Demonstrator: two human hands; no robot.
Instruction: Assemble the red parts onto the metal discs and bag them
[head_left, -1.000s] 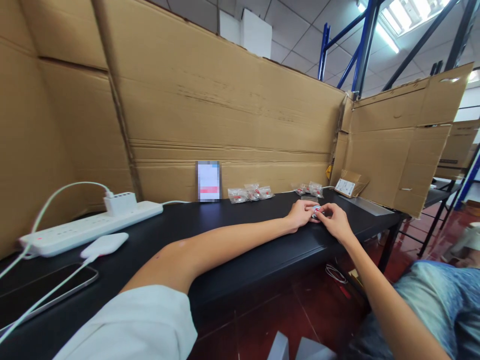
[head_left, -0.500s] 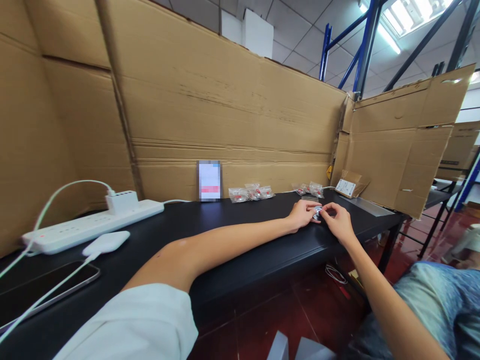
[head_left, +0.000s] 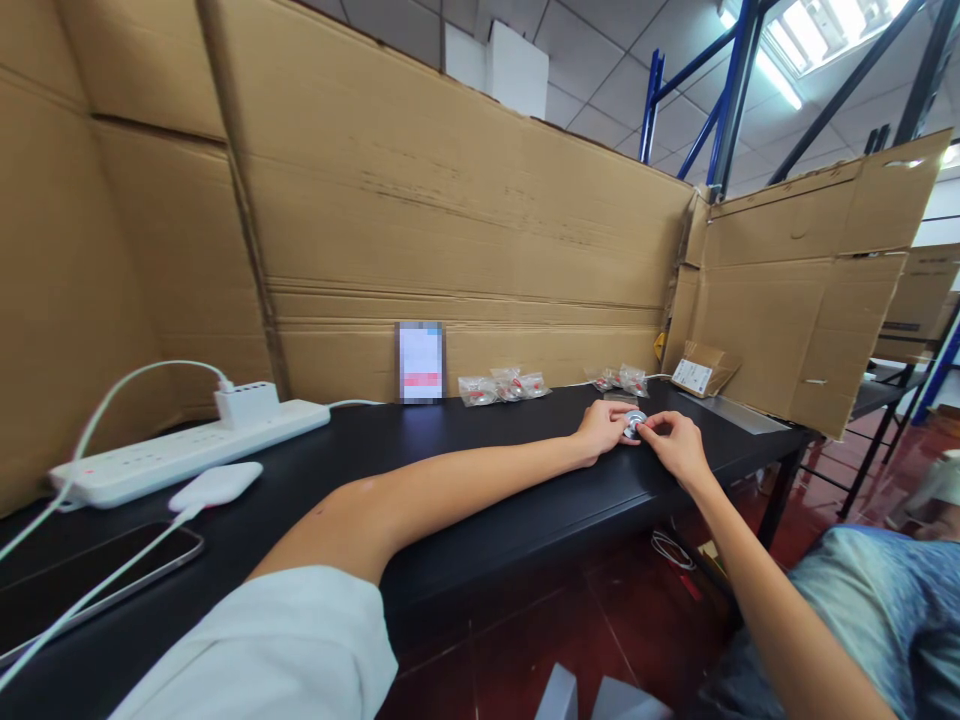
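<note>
the round silvery piece (head_left: 634, 424) is held between both hands, just over the tabletop (head_left: 495, 425) toward its right end and nearer the front edge than the back. the left hand (head_left: 600, 430) has its fingers curled at the piece's left side, probably to steady it, though they partly hide one another; the right hand (head_left: 679, 443) pinches its right side between thumb and fingertips, which likely leaves the face free to be turned or worked. along the back edge, clear bags with red bits (head_left: 506, 385) lie against the cardboard wall (head_left: 450, 230), perhaps to keep the front open, and a second cluster of bags (head_left: 628, 380) lies behind the hands. a lit screen (head_left: 420, 365) stands upright there, probably for easy viewing. a labelled parcel (head_left: 697, 372) sits at the back right corner. the power strip (head_left: 187, 460) and phone (head_left: 97, 565) take up the left end, well apart from the hands, while the left forearm (head_left: 487, 480) crosses the tabletop and blocks part of its front edge.
</note>
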